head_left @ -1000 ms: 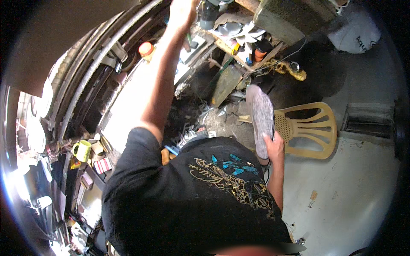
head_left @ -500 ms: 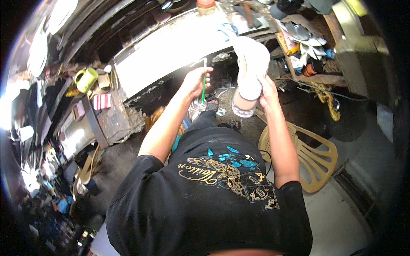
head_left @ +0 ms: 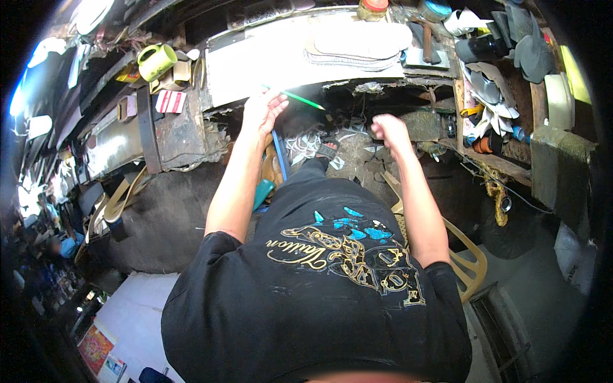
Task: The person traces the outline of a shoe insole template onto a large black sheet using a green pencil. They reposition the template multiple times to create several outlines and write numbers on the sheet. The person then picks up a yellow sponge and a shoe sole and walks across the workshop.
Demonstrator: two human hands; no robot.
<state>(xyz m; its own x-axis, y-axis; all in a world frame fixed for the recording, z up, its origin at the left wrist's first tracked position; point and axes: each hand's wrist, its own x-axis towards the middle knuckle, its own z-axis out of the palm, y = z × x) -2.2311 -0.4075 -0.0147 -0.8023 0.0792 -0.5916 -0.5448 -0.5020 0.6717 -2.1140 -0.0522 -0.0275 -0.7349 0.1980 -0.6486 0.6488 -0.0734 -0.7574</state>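
Observation:
My left hand [head_left: 264, 112] is closed around a thin green pencil [head_left: 305, 101], held over the front edge of the white, brightly lit worktop [head_left: 242, 67]. The pencil slants down to the right past the fingers. My right hand [head_left: 389, 132] is off the front of the worktop with its fingers curled in, and I see nothing in it. A stack of white, sole-shaped pieces [head_left: 361, 46] lies flat at the right part of the worktop, apart from both hands.
A hammer [head_left: 427, 41] and a jar with a red lid [head_left: 373, 9] are beyond the stack. At the left stands a yellow-green mug [head_left: 156, 62]. White scraps [head_left: 303, 148] litter the floor near my foot. A tan plastic chair [head_left: 469, 255] is at my right.
My right hand has let go of the white sole-shaped pieces, which now lie on the worktop. My left hand has moved left, and the pencil has swung from upright to slanted.

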